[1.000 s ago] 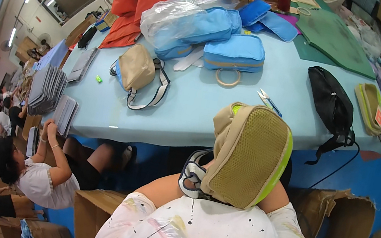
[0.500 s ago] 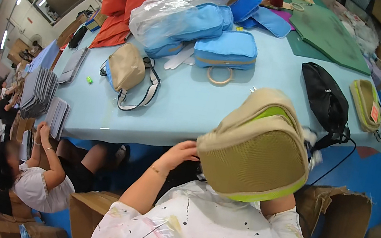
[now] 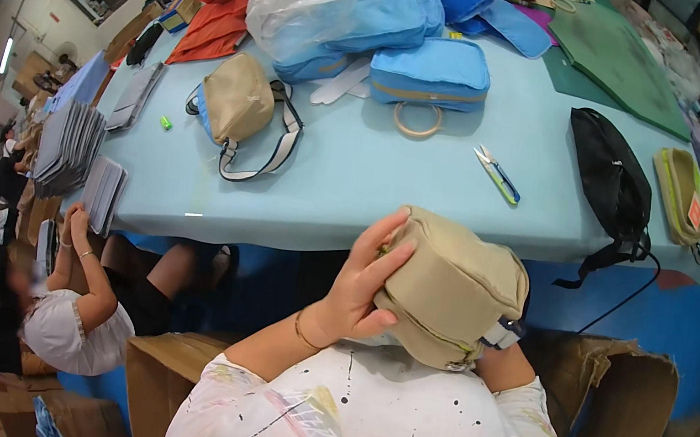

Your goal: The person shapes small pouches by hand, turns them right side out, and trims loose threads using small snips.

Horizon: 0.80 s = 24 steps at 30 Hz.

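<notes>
In front of my chest is a tan fabric bag (image 3: 456, 273), its plain tan side facing up and a striped strap piece (image 3: 501, 333) at its right edge. My left hand (image 3: 359, 292) grips the bag's left side, fingers over the upper edge and thumb apart below. My right forearm (image 3: 505, 371) reaches behind the bag, which hides that hand and its fingers. Thread snips (image 3: 498, 175) with blue and green handles lie on the table (image 3: 354, 192) beyond the bag.
Blue pouches (image 3: 432, 72), a wooden ring (image 3: 417, 121), and a tan belt bag (image 3: 239, 98) lie on the table. At right are a black bag (image 3: 609, 174) and green cutting mats (image 3: 625, 70). Cardboard boxes (image 3: 617, 393) flank me; a seated person (image 3: 87, 323) works at left.
The tan bag has come down toward my chest and turned, its green-trimmed mesh face no longer showing. My left hand has moved up onto its side. The snips are now uncovered.
</notes>
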Available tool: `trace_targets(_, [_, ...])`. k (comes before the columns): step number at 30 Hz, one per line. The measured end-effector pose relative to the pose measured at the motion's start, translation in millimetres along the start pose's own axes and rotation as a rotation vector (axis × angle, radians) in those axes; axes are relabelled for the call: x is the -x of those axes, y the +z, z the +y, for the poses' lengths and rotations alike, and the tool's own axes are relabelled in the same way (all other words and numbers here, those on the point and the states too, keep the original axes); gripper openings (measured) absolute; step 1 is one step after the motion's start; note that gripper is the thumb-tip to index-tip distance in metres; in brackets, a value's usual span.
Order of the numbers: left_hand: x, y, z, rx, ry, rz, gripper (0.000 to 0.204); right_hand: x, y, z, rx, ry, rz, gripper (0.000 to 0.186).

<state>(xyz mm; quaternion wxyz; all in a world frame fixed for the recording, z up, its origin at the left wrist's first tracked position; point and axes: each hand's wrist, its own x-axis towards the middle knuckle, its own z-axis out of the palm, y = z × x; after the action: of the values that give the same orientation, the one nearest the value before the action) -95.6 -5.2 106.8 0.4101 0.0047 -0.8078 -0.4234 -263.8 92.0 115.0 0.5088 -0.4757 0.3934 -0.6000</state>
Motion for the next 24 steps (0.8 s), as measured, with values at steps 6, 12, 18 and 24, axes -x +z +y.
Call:
trace_targets(6, [28.9,12.4,-10.8,-0.313,0.126,0.264,0.061,12.6,11.9,-5.5,0.155,-0.049,-0.021,0.053])
trace_targets(12, [15.5,8.2,-5.4,-0.371,0.219,0.231,0.051,26.8,19.6,4.8,-0.418,0.163,0.101,0.054])
trace_targets(18, [22.0,8.7,-1.4,-0.335,0.142,0.288,0.037,20.5,18.8,22.7,-0.562,0.260,0.074,0.052])
trace_targets(24, [14.5,8.2,6.8,-0.439,0.131,0.055,0.030,24.3,17.2,25.3,-0.624,0.259,0.113,0.052])
